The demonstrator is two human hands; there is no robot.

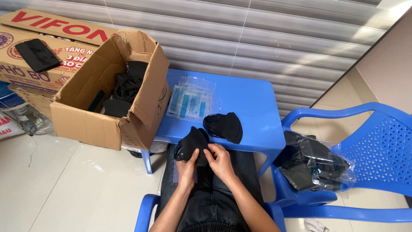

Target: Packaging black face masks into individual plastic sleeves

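Hands (205,161) gripping black masks (193,144), tilted up-left

Grey ribbed wall (266,30), pale tiled floor (64,184), blue plastic chair (377,154).

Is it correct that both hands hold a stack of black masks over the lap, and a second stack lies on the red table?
Not quite: the table is blue, as the head view shows. Both the left hand and right hand hold black masks; a second stack lies on it.

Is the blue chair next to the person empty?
No, the blue chair has clear plastic bags of black masks piled on its seat.
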